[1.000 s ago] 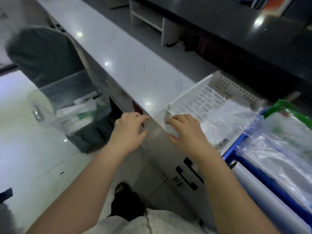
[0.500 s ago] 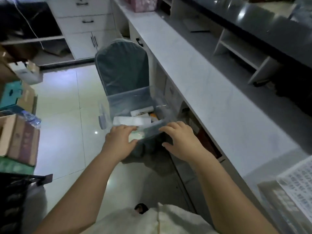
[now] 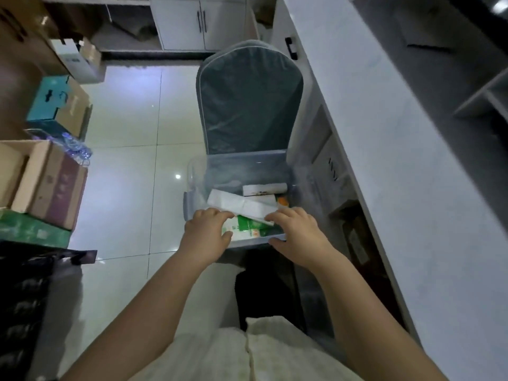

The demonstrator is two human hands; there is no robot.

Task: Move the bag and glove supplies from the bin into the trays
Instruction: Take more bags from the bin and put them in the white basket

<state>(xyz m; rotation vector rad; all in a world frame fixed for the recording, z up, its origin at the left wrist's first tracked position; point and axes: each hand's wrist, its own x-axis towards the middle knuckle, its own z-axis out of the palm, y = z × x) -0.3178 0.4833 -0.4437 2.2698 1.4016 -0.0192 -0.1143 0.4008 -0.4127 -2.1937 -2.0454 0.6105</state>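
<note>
A clear plastic bin (image 3: 196, 188) stands on the seat of a grey-covered chair (image 3: 247, 105). Inside lie a flat white pack (image 3: 242, 204), a white roll (image 3: 264, 188), a green-and-white pack (image 3: 247, 229) and something small and orange (image 3: 283, 200). My left hand (image 3: 206, 232) and my right hand (image 3: 297, 232) reach over the bin's near rim. The fingertips of both touch the two ends of the flat white pack, and the thumbs stay spread near the rim. Neither hand has closed round anything. No tray is in view.
A long white counter (image 3: 398, 160) with cupboards below runs along the right, close to the chair. Stacked cardboard boxes (image 3: 46, 188) and a teal box (image 3: 52, 103) stand on the left. Glossy tiled floor (image 3: 123, 160) lies between. White cabinets (image 3: 192, 20) line the far wall.
My view has swung left from the counter's white and blue trays to the bin on the chair. Both hands have moved from the white tray's corner to the bin's near rim.
</note>
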